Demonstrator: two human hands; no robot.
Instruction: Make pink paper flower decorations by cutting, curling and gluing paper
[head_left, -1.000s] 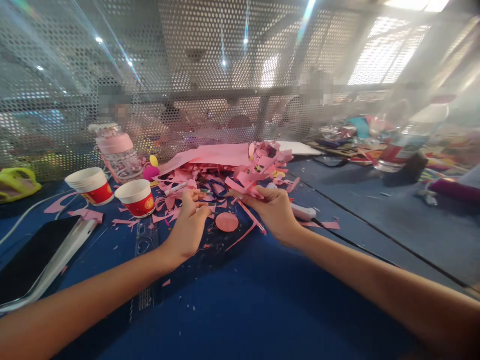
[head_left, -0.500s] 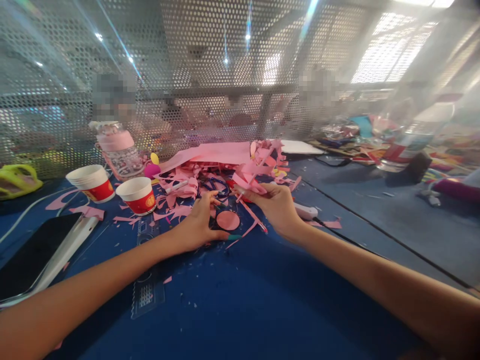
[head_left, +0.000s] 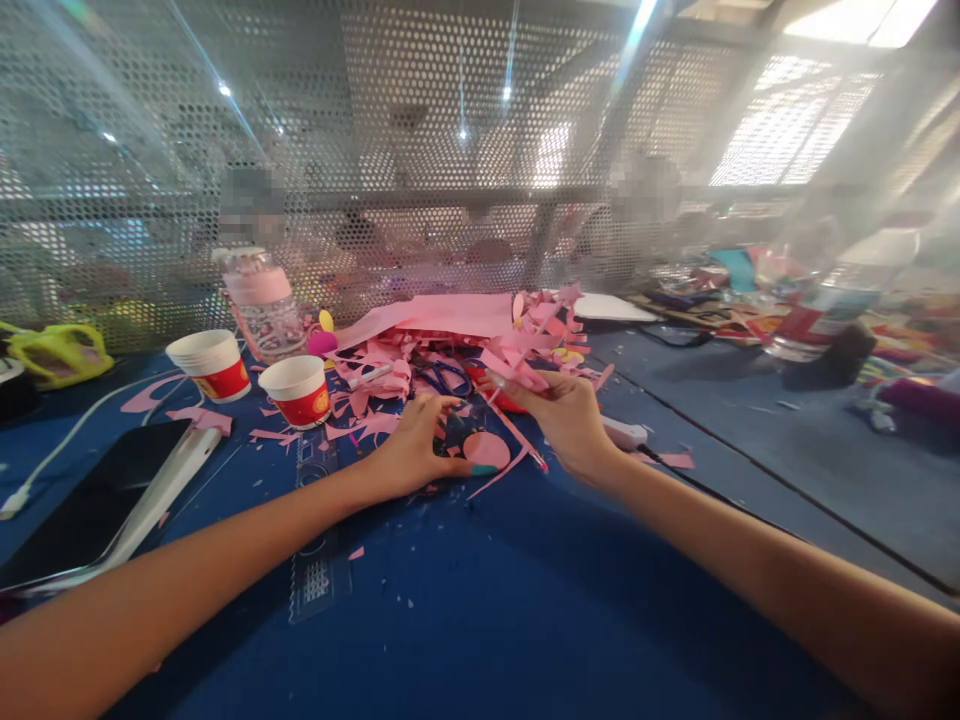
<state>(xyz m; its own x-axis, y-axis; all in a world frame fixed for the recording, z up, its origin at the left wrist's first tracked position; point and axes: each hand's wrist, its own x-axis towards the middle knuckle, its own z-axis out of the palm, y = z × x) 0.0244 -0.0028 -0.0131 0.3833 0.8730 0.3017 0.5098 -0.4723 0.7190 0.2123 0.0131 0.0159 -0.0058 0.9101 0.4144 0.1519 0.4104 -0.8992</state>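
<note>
The left hand (head_left: 412,452) lies low on the blue tabletop (head_left: 480,600), fingers curved and pinching the edge of one pink paper disc (head_left: 487,450), thumb under its near rim; the disc rests on a dark patch of the tabletop between the two hands. The right hand (head_left: 570,420) hovers just beside it, fingers pressed together on a thin pink strip (head_left: 517,432) that slants down toward the disc's right side. Behind both hands sits one heap of pink paper scraps (head_left: 465,345), with blue-handled scissors (head_left: 442,378) partly buried in it and one white pen (head_left: 369,376) at its left edge. To the left stand two paper cups (head_left: 300,390) with red bands, well apart from the hands, and behind them one clear bottle (head_left: 264,305) with a pink lid. One phone (head_left: 90,510) lies face up at the far left, a white cable (head_left: 67,440) curling near it. One clear ruler (head_left: 319,560) lies flat under the left forearm. A white device (head_left: 626,433) with a dark cord sits just right of the right wrist. A perforated metal screen (head_left: 375,120) stands along the back; people behind it are blurred.
</note>
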